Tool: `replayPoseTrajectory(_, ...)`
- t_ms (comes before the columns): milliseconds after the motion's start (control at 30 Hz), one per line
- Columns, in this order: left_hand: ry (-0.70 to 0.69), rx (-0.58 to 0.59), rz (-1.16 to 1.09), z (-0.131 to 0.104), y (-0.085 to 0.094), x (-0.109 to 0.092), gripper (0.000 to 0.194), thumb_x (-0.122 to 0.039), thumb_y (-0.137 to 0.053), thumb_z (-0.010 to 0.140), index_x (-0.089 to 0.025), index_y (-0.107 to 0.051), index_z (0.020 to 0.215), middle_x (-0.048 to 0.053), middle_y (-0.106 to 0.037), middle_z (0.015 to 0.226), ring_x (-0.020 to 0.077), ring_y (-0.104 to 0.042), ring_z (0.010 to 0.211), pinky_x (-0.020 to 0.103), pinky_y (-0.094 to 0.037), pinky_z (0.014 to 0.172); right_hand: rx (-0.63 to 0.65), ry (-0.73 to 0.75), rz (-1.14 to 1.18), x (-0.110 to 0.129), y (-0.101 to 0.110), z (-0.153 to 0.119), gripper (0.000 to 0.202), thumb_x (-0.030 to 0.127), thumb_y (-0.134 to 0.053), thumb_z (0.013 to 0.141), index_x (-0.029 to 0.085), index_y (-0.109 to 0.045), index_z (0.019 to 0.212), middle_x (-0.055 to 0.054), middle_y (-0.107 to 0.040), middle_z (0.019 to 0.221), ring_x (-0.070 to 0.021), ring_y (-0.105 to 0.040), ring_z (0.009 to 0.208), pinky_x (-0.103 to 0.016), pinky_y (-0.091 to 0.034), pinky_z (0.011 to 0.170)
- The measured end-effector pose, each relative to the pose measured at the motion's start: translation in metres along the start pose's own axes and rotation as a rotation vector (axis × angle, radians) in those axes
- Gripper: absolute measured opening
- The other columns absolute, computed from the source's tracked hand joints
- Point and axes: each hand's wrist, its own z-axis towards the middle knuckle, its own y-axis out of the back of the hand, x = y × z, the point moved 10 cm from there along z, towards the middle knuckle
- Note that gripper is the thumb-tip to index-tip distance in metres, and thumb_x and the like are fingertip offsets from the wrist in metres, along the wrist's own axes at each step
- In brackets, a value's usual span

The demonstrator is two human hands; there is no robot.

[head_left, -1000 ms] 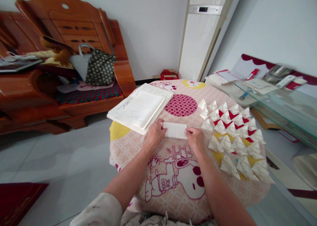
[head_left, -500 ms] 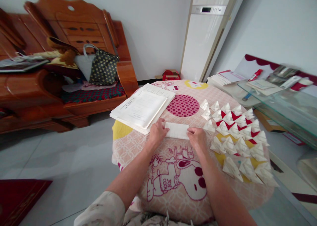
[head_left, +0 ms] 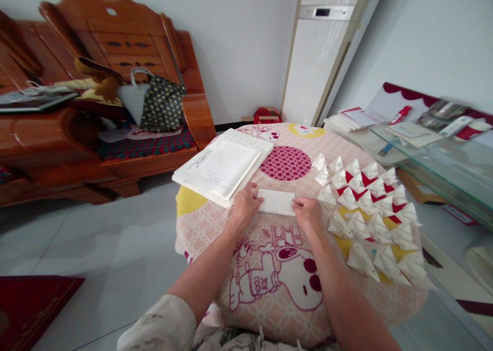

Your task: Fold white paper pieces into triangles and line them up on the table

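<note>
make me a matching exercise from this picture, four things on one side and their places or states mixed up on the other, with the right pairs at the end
Things
1. left hand
2. right hand
3. stack of papers
4. folded paper pieces

Places and states
A. in rows on the right side of the cloth-covered table
B. at the left end of the white paper strip
C. lying flat, with print on the top sheet
D. at the right end of the white paper strip

Right pairs
1-B, 2-D, 3-C, 4-A
</note>
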Motion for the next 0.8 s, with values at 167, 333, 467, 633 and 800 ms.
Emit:
replayPoseTrajectory(167,0.017,0.007,0.008,0.001,-0.001,0.001,0.045,-0.019,-0.072,0.079,-0.017,-0.06,0.123,0.001,-0.07,0.081,0.0174,-0.065,0.079,0.027,-0.046,0.075,-0.007,-0.003,-0.018,0.0,0.001,0.0,0.03,0.014,-0.061,0.078,0.016,-0.081,0.1,-0.009,-0.08,0.096,-0.0218,-0.074,0.091,-0.025,-0.051,0.079)
replayPoseTrajectory(333,0.012,-0.001,0.04,0.0,0.001,-0.001,0.043,-0.019,-0.072,0.08,-0.017,-0.06,0.121,0.002,-0.07,0.083,0.0181,-0.065,0.08,0.028,-0.046,0.074,-0.012,0.005,-0.006,0.001,0.001,0.001,0.03,0.014,-0.061,0.078,0.015,-0.081,0.1,-0.01,-0.08,0.096,-0.0211,-0.074,0.091,-0.024,-0.051,0.079)
replayPoseTrajectory(467,-0.058,0.005,0.112,-0.004,-0.001,-0.009,0.036,-0.02,-0.069,0.083,-0.018,-0.061,0.119,0.003,-0.07,0.086,0.019,-0.066,0.084,0.029,-0.047,0.078,-0.007,0.012,0.004,0.0,0.0,0.002,0.03,0.015,-0.061,0.078,0.014,-0.08,0.101,-0.011,-0.079,0.099,-0.0211,-0.074,0.093,-0.024,-0.051,0.082)
replayPoseTrajectory(633,-0.258,-0.053,0.223,-0.009,0.0,-0.028,0.044,-0.011,-0.063,0.082,-0.018,-0.058,0.126,0.01,-0.067,0.112,0.0242,-0.062,0.105,0.036,-0.048,0.094,-0.005,-0.006,0.016,-0.003,-0.002,0.003,0.031,0.016,-0.061,0.077,0.016,-0.081,0.101,-0.009,-0.079,0.098,-0.0205,-0.073,0.095,-0.024,-0.051,0.085)
replayPoseTrajectory(800,-0.483,0.061,0.105,-0.012,-0.013,-0.05,0.038,0.0,-0.044,0.083,-0.015,-0.068,0.11,0.011,-0.066,0.112,0.0213,-0.061,0.106,0.034,-0.049,0.097,-0.011,0.004,-0.007,-0.001,0.0,0.002,0.03,0.017,-0.061,0.078,0.016,-0.081,0.1,-0.008,-0.079,0.097,-0.021,-0.073,0.093,-0.025,-0.051,0.084)
